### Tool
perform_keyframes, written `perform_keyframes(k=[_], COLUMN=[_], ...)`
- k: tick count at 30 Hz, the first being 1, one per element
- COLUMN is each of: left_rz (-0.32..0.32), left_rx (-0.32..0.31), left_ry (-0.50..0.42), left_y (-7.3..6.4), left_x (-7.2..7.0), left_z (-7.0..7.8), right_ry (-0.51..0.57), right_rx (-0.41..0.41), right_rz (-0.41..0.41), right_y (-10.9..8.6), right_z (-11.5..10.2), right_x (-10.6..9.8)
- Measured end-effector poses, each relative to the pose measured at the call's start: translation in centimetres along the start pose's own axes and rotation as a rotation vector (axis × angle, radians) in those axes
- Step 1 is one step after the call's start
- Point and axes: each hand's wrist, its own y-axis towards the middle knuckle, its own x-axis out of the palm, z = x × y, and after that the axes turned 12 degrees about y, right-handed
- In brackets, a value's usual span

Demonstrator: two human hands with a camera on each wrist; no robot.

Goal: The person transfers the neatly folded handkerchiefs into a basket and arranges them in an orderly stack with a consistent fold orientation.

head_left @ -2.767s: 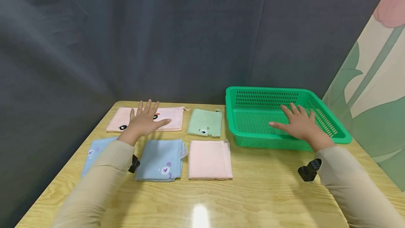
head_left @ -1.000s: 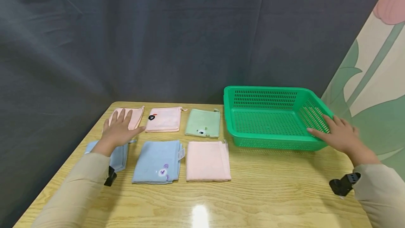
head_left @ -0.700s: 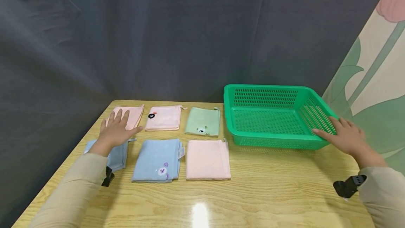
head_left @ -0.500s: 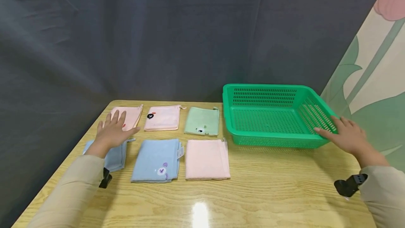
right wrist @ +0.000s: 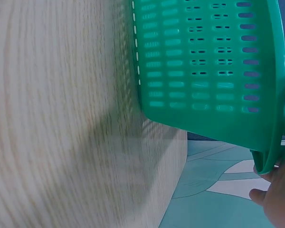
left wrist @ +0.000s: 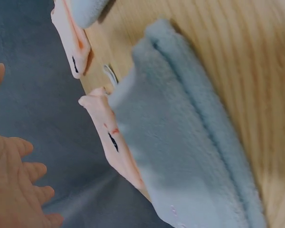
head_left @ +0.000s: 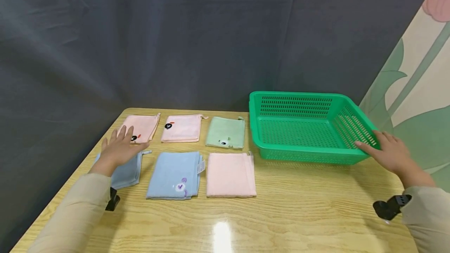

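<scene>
Seemingly steadying: right hand (head_left: 391, 154) at green basket (head_left: 309, 154), right edge of table (head_left: 288, 214), grip unclear; left hand (head_left: 117, 152) spread wide; next, likely, firm pinching.

Your twelve o'clock: dark curtain (head_left: 197, 42), stretching round to nine. Your two o'clock: pale wall (head_left: 411, 73), green leaves, pink flower. Wooden table (head_left: 281, 214) before you, glare (head_left: 222, 236) at six.
</scene>
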Motion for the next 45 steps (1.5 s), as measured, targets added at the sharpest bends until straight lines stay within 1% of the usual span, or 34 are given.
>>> perform_keyframes(k=[8, 15, 23, 29, 38, 45], left_rz=[-0.021, -0.026, -0.050, -0.052, -0.058, -0.059], left_rx=[-0.020, -0.037, -0.053, -0.064, -0.072, -0.079], left_ry=[-0.027, -0.039, -0.064, -0.065, -0.071, -0.071], left_y=[-0.7, -0.9, -1.3, -1.5, -1.5, -1.7], left_x=[0.5, 1.0, 1.4, 1.4, 1.5, 1.8], left_z=[-0.9, -1.7, -2.5, -2.9, -3.6, -4.2], right_ry=[0.000, 0.011, 0.010, 0.016, 0.023, 0.054], right_rx=[-0.002, 0.012, 0.014, 0.005, -0.004, 0.000], right_rz=[0.009, 0.006, 0.000, 0.017, 0.042, 0.039], right_y=[0.0, -0.2, -0.4, -0.3, -0.3, -0.4], right_z=[0.2, 0.1, 0.3, 0.2, 0.3, 0.5], right_x=[0.1, 0.2, 0.2, 0.3, 0.6, 0.8])
